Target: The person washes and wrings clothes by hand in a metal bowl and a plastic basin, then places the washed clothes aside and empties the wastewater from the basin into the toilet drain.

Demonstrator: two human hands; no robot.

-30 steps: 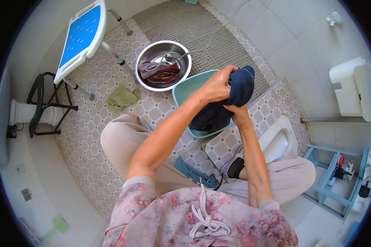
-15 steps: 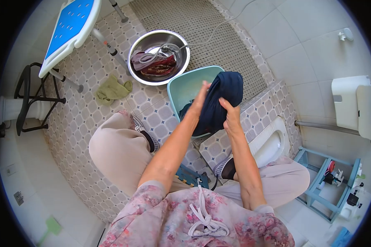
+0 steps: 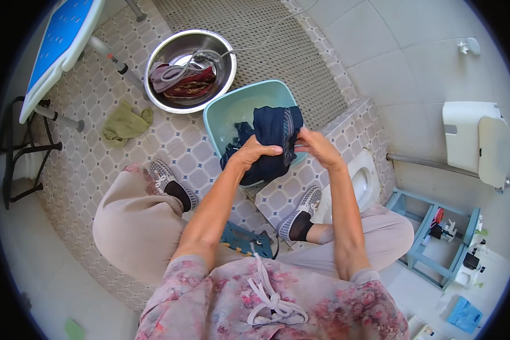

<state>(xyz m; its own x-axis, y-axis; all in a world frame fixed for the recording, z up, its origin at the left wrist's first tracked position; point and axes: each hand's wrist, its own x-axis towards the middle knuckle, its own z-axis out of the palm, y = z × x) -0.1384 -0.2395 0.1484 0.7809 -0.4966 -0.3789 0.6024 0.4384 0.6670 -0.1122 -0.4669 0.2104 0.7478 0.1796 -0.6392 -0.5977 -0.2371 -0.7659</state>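
A dark navy garment (image 3: 275, 130) with a patterned band is bunched above the light teal basin (image 3: 211, 120). My left hand (image 3: 255, 152) is closed on the garment from its near left side, thumb lying across the cloth. At the garment's right edge, beside the patterned band, my right hand (image 3: 318, 148) has its fingertips on the fabric in a pinch. More dark wet cloth (image 3: 241, 136) hangs or lies at the basin's left inside, and some water shows behind it. Part of the basin's near rim is hidden by the garment.
A steel basin (image 3: 225, 71) beyond holds burgundy cloth (image 3: 190, 86) and a shower hose (image 3: 203, 55). An olive cloth (image 3: 127, 123) lies on the tiles. A blue-topped shower seat (image 3: 62, 39) stands left; a squat toilet (image 3: 365, 180) and blue rack (image 3: 416, 258) are right.
The garment has turned, bringing its patterned band into sight, and sits lower over the basin. My left hand has shifted from flat against it to gripping its near side. The camera view has shifted.
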